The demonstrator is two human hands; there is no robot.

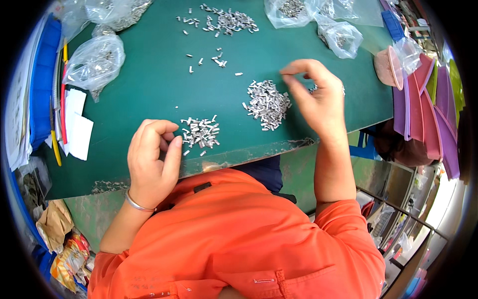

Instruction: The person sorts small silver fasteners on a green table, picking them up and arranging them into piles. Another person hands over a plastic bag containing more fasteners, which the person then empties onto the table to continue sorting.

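A central pile of small metal pieces [267, 105] lay just left of the right hand [321, 97], whose thumb and forefinger tips were close together; whether they pinched a piece could not be told; a smaller pile [200, 133] lay nearer, just beside the left hand [152, 152], its fingers curled, their hold impossible to tell; a loose pile [231, 21] lay on the far side of the green table [149, 70], with plastic bags [97, 62] to its left and right.
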